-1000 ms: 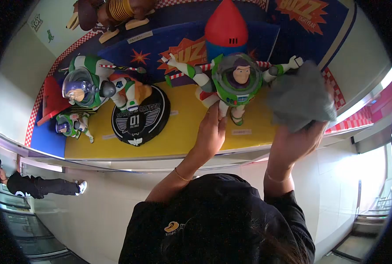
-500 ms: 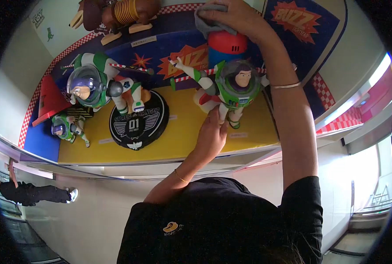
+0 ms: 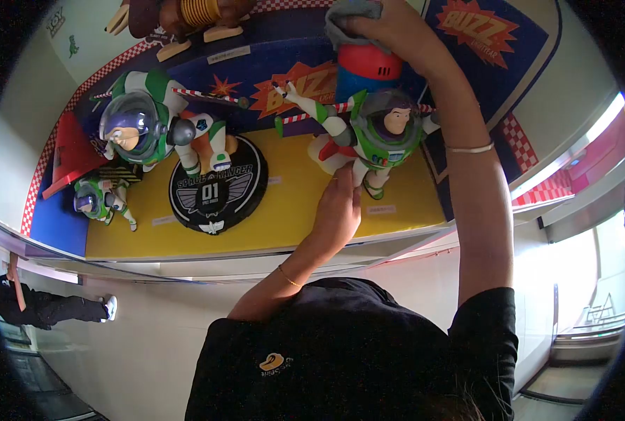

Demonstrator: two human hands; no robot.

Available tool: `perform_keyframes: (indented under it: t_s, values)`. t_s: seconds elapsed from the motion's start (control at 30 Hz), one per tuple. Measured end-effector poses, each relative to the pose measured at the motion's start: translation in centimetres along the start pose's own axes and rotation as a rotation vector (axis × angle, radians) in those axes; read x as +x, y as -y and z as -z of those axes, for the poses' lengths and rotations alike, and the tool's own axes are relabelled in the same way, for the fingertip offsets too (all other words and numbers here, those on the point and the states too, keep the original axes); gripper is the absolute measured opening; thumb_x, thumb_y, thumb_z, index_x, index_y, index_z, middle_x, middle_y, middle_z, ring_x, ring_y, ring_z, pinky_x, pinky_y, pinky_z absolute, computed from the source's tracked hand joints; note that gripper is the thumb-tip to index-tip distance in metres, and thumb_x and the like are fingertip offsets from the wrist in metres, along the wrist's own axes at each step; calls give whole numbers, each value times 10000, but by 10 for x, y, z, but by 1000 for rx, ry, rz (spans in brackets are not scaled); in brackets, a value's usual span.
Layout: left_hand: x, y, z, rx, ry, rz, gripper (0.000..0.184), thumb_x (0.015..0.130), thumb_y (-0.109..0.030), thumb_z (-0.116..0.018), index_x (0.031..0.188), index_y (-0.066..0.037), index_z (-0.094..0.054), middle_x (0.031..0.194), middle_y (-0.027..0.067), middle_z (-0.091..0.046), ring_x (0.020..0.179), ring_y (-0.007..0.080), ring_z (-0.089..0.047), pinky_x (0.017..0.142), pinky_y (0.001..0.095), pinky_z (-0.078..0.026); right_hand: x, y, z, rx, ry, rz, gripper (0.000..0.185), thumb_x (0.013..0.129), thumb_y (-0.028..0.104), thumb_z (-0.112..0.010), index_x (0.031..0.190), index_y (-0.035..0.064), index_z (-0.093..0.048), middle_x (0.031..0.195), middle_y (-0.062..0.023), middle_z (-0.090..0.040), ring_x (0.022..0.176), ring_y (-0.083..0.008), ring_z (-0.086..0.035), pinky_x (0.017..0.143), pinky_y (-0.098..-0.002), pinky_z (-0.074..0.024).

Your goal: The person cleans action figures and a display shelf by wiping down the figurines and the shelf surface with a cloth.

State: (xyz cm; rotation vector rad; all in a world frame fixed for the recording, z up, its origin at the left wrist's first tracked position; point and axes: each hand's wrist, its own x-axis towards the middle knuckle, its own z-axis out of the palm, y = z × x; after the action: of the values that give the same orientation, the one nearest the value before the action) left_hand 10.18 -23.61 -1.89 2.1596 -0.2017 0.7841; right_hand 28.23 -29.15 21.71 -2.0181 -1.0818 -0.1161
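Observation:
A toy space ranger figure [image 3: 386, 133] in white and green, with a clear dome helmet, stands on the yellow shelf [image 3: 305, 228]. My left hand [image 3: 338, 214] is closed around its lower leg; the fingertips are partly hidden behind the leg. Up behind the figure, my right hand [image 3: 393, 35] grips a grey cloth [image 3: 352, 21]. The cloth lies against the top of a red and blue cylindrical object [image 3: 370, 64]. My right forearm passes in front of one of the figure's arms and hides part of it.
To the left, a larger ranger figure [image 3: 148, 119] leans over a black round base [image 3: 218, 193]. A smaller figure [image 3: 102, 200] stands near a red wedge [image 3: 74, 158]. Above is a brown spring-bodied dog [image 3: 200, 14]. A person [image 3: 53, 302] stands at far left.
My view has shifted slightly. The right hand and cloth have moved a little up and right on the red top. The left hand keeps its hold on the figure's leg.

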Motion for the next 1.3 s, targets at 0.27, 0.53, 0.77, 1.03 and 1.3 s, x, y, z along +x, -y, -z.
perform_keyframes:
  t_s: [0.27, 0.53, 0.77, 1.03, 1.3]
  values:
    - [-1, 1, -2, -7, -43, 0, 456, 802, 57, -550, 1237, 19, -421, 998, 225, -573, 795, 391, -597, 689, 447, -487, -33, 25, -7, -325, -95, 50, 619, 809, 117, -656, 1354, -20, -395, 1199, -217, -543, 1026, -312, -567, 890, -353, -461]
    - [-1, -1, 1, -7, -47, 9, 453, 797, 63, -555, 1229, 10, -429, 964, 224, -587, 761, 397, -605, 641, 453, -485, -49, -6, -16, -129, -374, 940, 435, 905, 156, -597, 1289, -13, -481, 1183, -187, -568, 999, -291, -578, 895, -348, -461]
    - [-2, 0, 0, -35, -16, 59, 443, 823, 43, -540, 1248, 8, -418, 1012, 233, -580, 830, 409, -596, 693, 457, -476, -64, 10, -8, -424, -227, 339, 449, 821, 6, -542, 1253, 115, -602, 1249, -102, -580, 1125, -251, -551, 978, -319, -391]
    - [-1, 0, 4, -70, 95, 155, 441, 853, 23, -517, 1277, 4, -400, 1058, 239, -571, 888, 416, -583, 739, 461, -460, -73, -5, -9, -20, -245, 354, 382, 857, -12, -506, 1212, 71, -619, 1257, -115, -575, 1111, -251, -567, 962, -305, -419]
    - [1, -4, 4, -9, 13, 81, 426, 817, 49, -558, 1222, 15, -432, 1012, 218, -580, 821, 379, -604, 700, 427, -490, -83, -17, 1, 934, -634, -56, 244, 903, 10, -455, 1077, -1, -626, 1060, -116, -648, 934, -210, -625, 812, -295, -492]
